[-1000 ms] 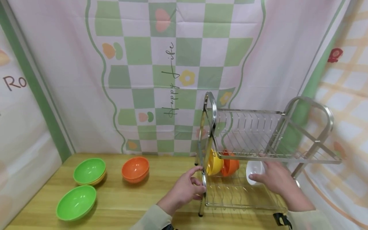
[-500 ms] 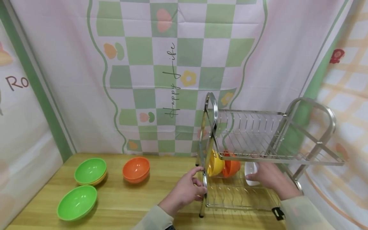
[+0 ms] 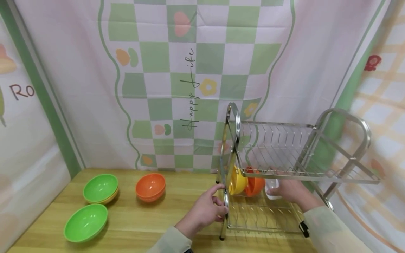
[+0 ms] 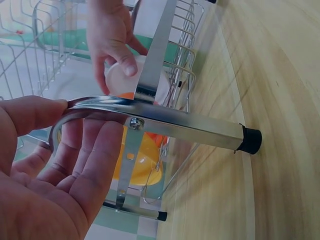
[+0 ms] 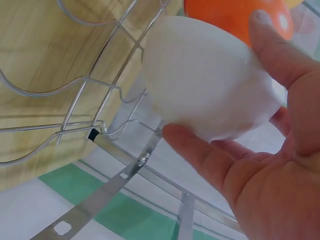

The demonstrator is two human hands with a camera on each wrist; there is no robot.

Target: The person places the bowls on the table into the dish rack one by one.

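Observation:
My right hand (image 3: 292, 191) holds a white bowl (image 5: 210, 80) on its side over the lower tier of a metal dish rack (image 3: 232, 140). Thumb and fingers spread around the bowl in the right wrist view. Just left of it, an orange bowl (image 3: 255, 183) and a yellow bowl (image 3: 239, 182) stand on edge in the same tier. My left hand (image 3: 205, 207) grips the rack's left front upright (image 4: 175, 122) between thumb and curled fingers. Part of the white bowl is hidden behind my right hand in the head view.
On the wooden table (image 3: 177, 225) to the left stand a green bowl (image 3: 100, 188) stacked on a yellow one, another green bowl (image 3: 86, 223), and stacked orange bowls (image 3: 150, 186). The rack's upper tier (image 3: 275, 151) spans above my right hand. A patterned curtain (image 3: 183, 88) hangs behind.
My right hand has carried the white bowl leftward along the lower tier, up close to the orange bowl. The left hand keeps its hold on the rack.

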